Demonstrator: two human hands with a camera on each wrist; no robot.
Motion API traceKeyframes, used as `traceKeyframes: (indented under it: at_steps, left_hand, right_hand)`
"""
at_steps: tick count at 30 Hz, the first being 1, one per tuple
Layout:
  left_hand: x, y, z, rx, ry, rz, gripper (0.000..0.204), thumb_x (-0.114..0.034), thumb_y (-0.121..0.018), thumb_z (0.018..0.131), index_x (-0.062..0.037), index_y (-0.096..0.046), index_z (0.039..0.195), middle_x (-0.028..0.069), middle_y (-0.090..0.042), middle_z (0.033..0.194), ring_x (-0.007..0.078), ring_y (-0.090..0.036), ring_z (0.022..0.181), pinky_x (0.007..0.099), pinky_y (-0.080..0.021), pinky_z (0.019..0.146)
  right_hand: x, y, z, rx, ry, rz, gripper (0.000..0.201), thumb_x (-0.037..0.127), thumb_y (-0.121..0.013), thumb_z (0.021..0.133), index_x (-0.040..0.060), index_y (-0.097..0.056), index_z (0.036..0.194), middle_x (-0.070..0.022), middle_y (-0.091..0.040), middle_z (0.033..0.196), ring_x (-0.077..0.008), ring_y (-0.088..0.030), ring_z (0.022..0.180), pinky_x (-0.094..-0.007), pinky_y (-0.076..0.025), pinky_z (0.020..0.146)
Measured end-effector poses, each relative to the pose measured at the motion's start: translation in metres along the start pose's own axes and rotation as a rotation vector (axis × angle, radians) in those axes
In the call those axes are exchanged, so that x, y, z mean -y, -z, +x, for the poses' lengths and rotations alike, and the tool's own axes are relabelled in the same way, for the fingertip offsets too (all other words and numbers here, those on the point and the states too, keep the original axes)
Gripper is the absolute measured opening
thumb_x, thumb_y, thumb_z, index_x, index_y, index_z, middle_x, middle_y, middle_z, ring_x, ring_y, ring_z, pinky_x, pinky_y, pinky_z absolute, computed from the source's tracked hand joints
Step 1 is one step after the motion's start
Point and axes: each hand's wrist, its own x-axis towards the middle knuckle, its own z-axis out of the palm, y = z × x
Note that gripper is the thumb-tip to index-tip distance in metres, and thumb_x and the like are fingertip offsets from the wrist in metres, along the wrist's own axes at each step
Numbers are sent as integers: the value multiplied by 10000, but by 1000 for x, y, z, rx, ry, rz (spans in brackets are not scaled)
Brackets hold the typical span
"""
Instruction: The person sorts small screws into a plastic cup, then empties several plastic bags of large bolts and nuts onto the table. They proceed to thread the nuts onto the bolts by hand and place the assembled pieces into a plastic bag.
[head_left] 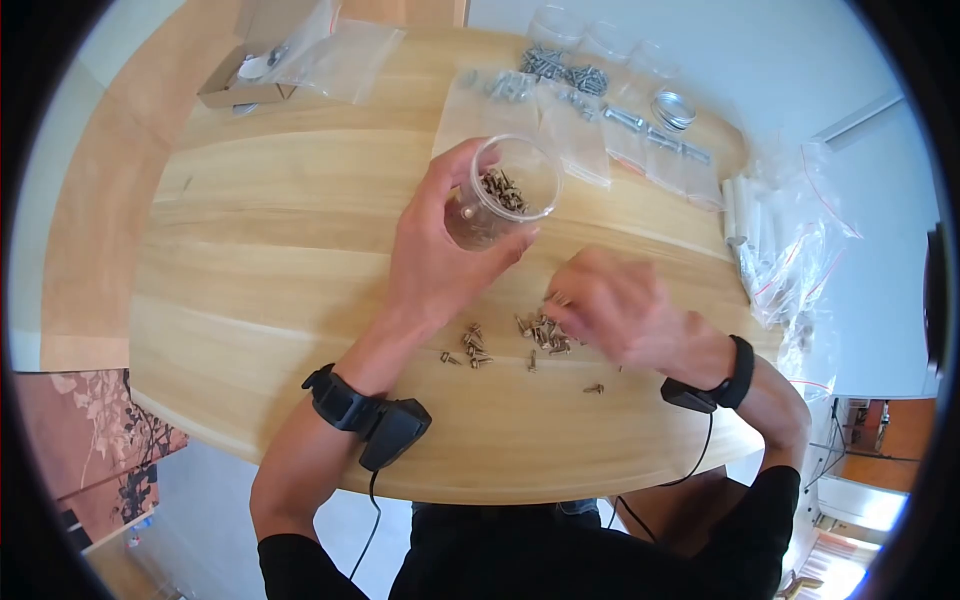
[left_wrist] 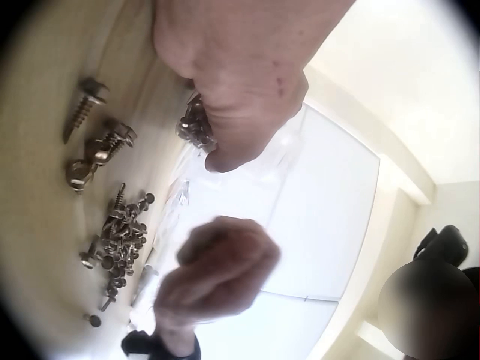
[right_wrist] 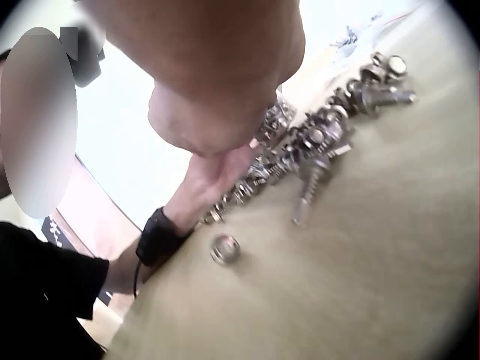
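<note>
One wooden table (head_left: pixel 260 230) is filling most of the head view, with a crumpled bundle of clear plastic packaging (head_left: pixel 810 260) lying along its right side. A cardboard box (head_left: pixel 265 96) is sitting at the far left.

The left hand (head_left: pixel 435 240) is clasping a clear jar (head_left: pixel 478 228) above the middle of the table, its thumb curling along the near side and its fingers along the far side. The right hand (head_left: pixel 615 305), blurred, is hovering apart from it over the main screw pile (head_left: pixel 545 333), fingers curled and pinching at least one screw (head_left: pixel 557 298).

The jar's round mouth is facing upward, its long axis leaning toward the far right. Its smooth, see-through wall is showing a heap of jar screws (head_left: pixel 502 190) inside, lying at mixed angles.

On the table, the pile's screws are pointing every way, while a smaller cluster (head_left: pixel 476 347) is lying to its left. One loose screw (head_left: pixel 532 360), just nearer than the pile, is lying lengthwise near to far; another stray screw (head_left: pixel 594 388), farther right, is lying roughly left to right. In the wrist views, these screws are showing shiny bronze-grey metal, flanged heads and threaded shanks.
</note>
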Motion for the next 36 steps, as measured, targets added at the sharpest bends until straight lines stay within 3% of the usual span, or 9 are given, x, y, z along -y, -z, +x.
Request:
traceKeyframes:
  at_steps: [3, 5, 15, 17, 18, 20, 24, 30, 36]
  left_hand:
    - [2, -1, -1, 49, -49, -4, 752, -126, -859, 768, -74, -503, 1428, 103, -640, 1286, 190, -648, 1119, 337, -532, 931]
    - [4, 0, -2, 82, -30, 20, 739, -142, -868, 759, -72, -516, 1405, 101, -646, 1245, 193, -651, 1087, 338, -531, 918]
    - [-7, 1, -3, 119, 36, 119, 695, -190, -888, 728, -46, -543, 1314, 91, -678, 1117, 195, -655, 1019, 351, -534, 903]
    - [-8, -3, -2, 135, 34, 48, 706, -180, -884, 733, -51, -538, 1334, 91, -678, 1145, 194, -654, 1043, 353, -532, 923]
    - [-8, -2, -2, 137, 38, -15, 717, -170, -881, 738, -55, -533, 1354, 91, -678, 1174, 194, -653, 1066, 354, -530, 944]
    - [-4, -2, -1, 110, 43, -9, 727, -161, -878, 744, -59, -525, 1372, 99, -674, 1208, 199, -652, 1092, 354, -527, 959]
    - [-2, -1, -1, 106, 54, -12, 755, -146, -876, 758, -65, -500, 1408, 128, -657, 1285, 217, -651, 1152, 358, -519, 997]
    - [3, -3, -2, 100, 13, 9, 800, -122, -889, 763, -70, -465, 1439, 147, -639, 1324, 228, -647, 1165, 363, -520, 1001]
    - [5, -3, -2, 96, -11, 38, 800, -98, -890, 763, -71, -467, 1441, 146, -640, 1317, 220, -642, 1175, 354, -529, 993]
  right_hand:
    - [-16, 25, 37, -236, -117, 36, 234, 139, -766, 863, 21, -617, 1000, -76, -565, 876, -194, -620, 686, -306, -463, 469]
    - [-35, 16, 67, -350, 27, -64, 233, 144, -768, 849, 37, -600, 969, -71, -535, 846, -220, -612, 675, -320, -476, 475]
    - [-44, -6, 77, -231, -6, -27, 234, 126, -744, 771, 75, -554, 899, -64, -551, 869, -249, -639, 764, -356, -525, 540]
    - [-46, -4, 76, -392, -15, 40, 232, 143, -747, 795, 72, -596, 956, -73, -573, 932, -262, -637, 788, -366, -537, 571]
    - [-41, 12, 58, -287, -114, 74, 390, 199, -739, 836, 12, -636, 1164, -171, -618, 1136, -327, -645, 935, -405, -547, 764]
    - [-18, 48, 24, -179, -387, 128, 649, 400, -781, 845, -9, -571, 1302, -211, -585, 1261, -400, -599, 1126, -475, -511, 956]
    - [13, 42, -81, 228, -585, 167, 1205, 761, -637, 827, -94, -218, 1566, -356, -221, 1605, -508, -230, 1503, -579, -236, 1219]
    - [15, 9, -61, 330, -566, 242, 1239, 735, -716, 780, -72, -211, 1572, -374, -176, 1611, -526, -160, 1523, -586, -154, 1248]
    - [21, -14, -34, 181, -433, 284, 700, 410, -839, 762, 23, -583, 1286, -219, -480, 1312, -413, -486, 1212, -489, -432, 1040]
